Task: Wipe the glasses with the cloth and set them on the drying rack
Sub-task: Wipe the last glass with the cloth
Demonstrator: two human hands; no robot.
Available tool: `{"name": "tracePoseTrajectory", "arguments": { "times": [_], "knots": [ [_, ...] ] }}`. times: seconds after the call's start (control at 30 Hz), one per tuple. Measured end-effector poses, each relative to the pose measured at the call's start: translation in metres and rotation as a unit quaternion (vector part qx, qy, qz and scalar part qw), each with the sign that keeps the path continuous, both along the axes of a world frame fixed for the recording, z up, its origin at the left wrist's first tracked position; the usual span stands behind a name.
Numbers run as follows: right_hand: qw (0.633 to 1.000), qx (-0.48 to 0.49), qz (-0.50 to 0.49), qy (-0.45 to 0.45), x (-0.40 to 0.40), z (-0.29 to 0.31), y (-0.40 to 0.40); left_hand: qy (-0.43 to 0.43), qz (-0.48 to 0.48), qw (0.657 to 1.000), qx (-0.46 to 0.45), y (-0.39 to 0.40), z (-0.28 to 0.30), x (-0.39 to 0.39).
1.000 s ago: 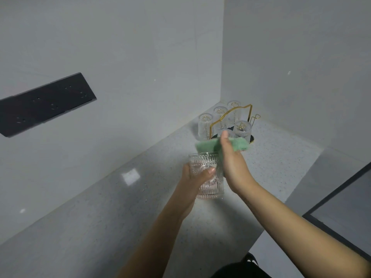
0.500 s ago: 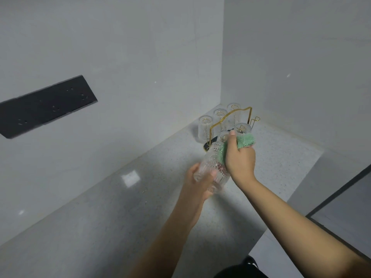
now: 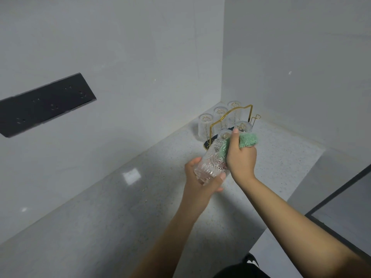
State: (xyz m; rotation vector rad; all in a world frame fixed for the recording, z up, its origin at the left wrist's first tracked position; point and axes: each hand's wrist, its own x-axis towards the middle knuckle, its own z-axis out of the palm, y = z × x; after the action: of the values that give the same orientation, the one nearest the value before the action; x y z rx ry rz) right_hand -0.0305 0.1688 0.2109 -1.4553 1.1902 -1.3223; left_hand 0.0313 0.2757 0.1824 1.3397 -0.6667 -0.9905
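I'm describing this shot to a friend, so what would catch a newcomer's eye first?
Mid-frame, the left hand grips a tilted clear patterned glass while the right hand presses a green fluffy cloth to it. Behind, in the counter's corner, a gold wire drying rack holds upturned glasses.

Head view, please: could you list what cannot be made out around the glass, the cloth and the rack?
- Glass: its mouth is hidden by the green cloth and the right hand; its base sits behind the left hand.
- Cloth: how far it reaches inside the glass is hidden.
- Drying rack: its dark base is mostly hidden by the glass; any free peg cannot be told.
- Black wall panel: cut off by the left edge.
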Motion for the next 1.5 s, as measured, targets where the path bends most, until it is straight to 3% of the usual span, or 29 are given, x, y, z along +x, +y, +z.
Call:
{"name": "tracePoseTrajectory", "arguments": {
  "times": [0.07,0.13,0.2,0.23,0.3,0.37,0.5,0.53,0.57,0.6,0.67,0.73,0.83,0.93,1.0,1.03,1.13,1.23,1.3,1.5],
  "knots": [
    [1.000,0.021,0.010,-0.018,-0.001,-0.003,-0.001,-0.031,0.019,0.999,0.005,-0.002,-0.001,0.004],
    [0.996,0.018,0.039,-0.083,-0.004,-0.008,-0.003,0.123,-0.012,0.992,-0.002,-0.007,0.006,0.010],
    [0.991,-0.001,0.061,-0.119,-0.007,-0.011,-0.005,0.306,-0.058,0.950,-0.002,-0.011,0.011,0.013],
    [0.991,-0.009,0.059,-0.116,-0.008,-0.012,-0.008,0.335,-0.073,0.939,0.020,-0.013,0.010,0.013],
    [0.996,-0.010,0.030,-0.089,-0.010,-0.012,-0.016,0.298,-0.096,0.947,0.073,-0.017,0.007,0.010],
    [0.998,0.004,-0.012,-0.059,-0.010,-0.013,-0.025,0.231,-0.095,0.966,0.070,-0.024,0.004,0.003],
    [0.999,0.039,-0.037,0.001,-0.012,-0.016,-0.041,-0.014,-0.034,0.999,0.030,-0.038,-0.009,-0.007],
    [0.998,0.048,-0.032,-0.009,-0.015,-0.017,-0.043,-0.033,-0.020,0.999,0.029,-0.043,-0.010,-0.007],
    [0.998,0.054,-0.022,-0.030,-0.017,-0.018,-0.045,-0.011,-0.020,0.999,0.032,-0.047,-0.010,-0.005],
    [0.997,0.055,-0.007,-0.057,-0.021,-0.019,-0.049,0.064,-0.029,0.997,0.034,-0.054,-0.007,-0.003],
    [0.995,0.031,0.021,-0.088,-0.027,-0.020,-0.057,0.268,-0.060,0.961,0.047,-0.066,-0.001,-0.001],
    [0.997,0.009,0.017,-0.075,-0.031,-0.017,-0.069,0.323,-0.103,0.936,0.100,-0.076,0.001,-0.005],
    [0.998,0.020,-0.030,-0.050,-0.036,-0.016,-0.093,0.243,-0.097,0.959,0.110,-0.096,-0.006,-0.021],
    [0.995,0.066,-0.062,-0.034,-0.046,-0.023,-0.122,0.027,-0.036,0.998,0.045,-0.118,-0.018,-0.035],
    [0.992,0.100,-0.069,-0.029,-0.052,-0.027,-0.140,-0.106,-0.007,0.994,0.023,-0.135,-0.025,-0.042],
    [0.991,0.108,-0.069,-0.030,-0.053,-0.027,-0.145,-0.131,-0.001,0.991,0.019,-0.140,-0.027,-0.044],
    [0.989,0.124,-0.067,-0.050,-0.061,-0.032,-0.169,-0.104,0.021,0.994,0.024,-0.169,-0.024,-0.051],
    [0.988,0.126,-0.055,-0.069,-0.069,-0.041,-0.191,0.036,0.032,0.998,0.045,-0.203,-0.018,-0.049],
    [0.991,0.117,-0.032,-0.064,-0.072,-0.046,-0.203,0.082,0.047,0.992,0.081,-0.221,-0.011,-0.046],
    [0.983,0.173,-0.050,-0.047,-0.090,-0.063,-0.245,-0.132,0.067,0.986,0.082,-0.272,-0.009,-0.042]
  ]
}}
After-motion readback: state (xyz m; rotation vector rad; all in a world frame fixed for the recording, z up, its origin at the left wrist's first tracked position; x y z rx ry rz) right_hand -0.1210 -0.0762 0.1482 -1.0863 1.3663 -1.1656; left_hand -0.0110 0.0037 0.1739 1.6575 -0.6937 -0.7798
